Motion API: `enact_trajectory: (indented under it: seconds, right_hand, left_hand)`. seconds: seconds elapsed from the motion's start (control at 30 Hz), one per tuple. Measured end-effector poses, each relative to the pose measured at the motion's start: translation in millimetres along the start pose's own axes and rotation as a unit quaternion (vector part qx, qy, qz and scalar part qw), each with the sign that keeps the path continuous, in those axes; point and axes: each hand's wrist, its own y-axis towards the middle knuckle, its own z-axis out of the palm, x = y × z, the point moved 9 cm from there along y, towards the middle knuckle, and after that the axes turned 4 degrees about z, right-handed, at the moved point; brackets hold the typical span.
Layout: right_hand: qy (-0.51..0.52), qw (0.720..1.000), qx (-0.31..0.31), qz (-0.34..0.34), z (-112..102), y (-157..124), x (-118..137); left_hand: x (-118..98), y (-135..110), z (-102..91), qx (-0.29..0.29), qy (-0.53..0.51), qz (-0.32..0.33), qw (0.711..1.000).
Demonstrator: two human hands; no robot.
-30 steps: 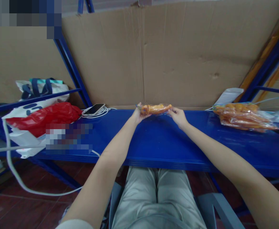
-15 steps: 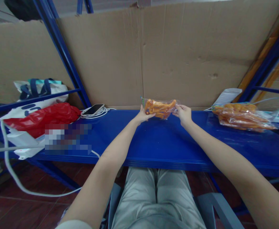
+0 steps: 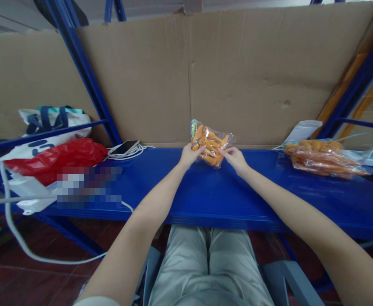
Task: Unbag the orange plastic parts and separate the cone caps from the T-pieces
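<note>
A clear plastic bag of orange pieces [image 3: 209, 144] is held up over the blue table [image 3: 205, 195], its face tilted toward me. My left hand [image 3: 191, 155] is closed on the bag's left side, the thumb lying across the front. At the lower right edge, my right hand [image 3: 234, 158] pinches the plastic between thumb and fingers. A coloured strip shows along the bag's upper left edge. What exactly the orange pieces are, I cannot make out.
On the right lie more clear bags of orange pieces [image 3: 323, 157]. To the left are a phone [image 3: 126, 147] on coiled white cable, a red plastic bag [image 3: 58, 157] and a white power strip [image 3: 29, 191]. A cardboard panel [image 3: 253, 76] stands along the back.
The bag has been tipped up, so its broad face now shows. My right hand has shifted slightly left and down along it, while my left hand keeps its hold.
</note>
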Motion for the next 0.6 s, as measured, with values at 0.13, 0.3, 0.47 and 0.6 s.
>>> enact_trajectory:
  seconds: [0.13,0.3,0.47,0.6]
  right_hand:
    - [-0.136,0.991,0.007,0.008,6.6,-5.4,-10.7]
    - [-0.294,0.95,0.036,-0.103,12.8,-11.7,7.8]
    - [-0.415,0.895,0.049,-0.154,19.9,-26.3,23.5]
    - [-0.474,0.859,0.064,-0.182,27.0,-34.6,32.3]
  left_hand:
    - [5.1,-5.7,5.1,0.002,-0.028,-0.035,0.999]
    - [9.4,-11.8,9.3,-0.005,-0.066,-0.082,0.994]
    - [18.2,-13.8,8.5,-0.038,-0.106,-0.139,0.984]
    - [24.5,-11.8,7.4,-0.039,-0.121,-0.165,0.978]
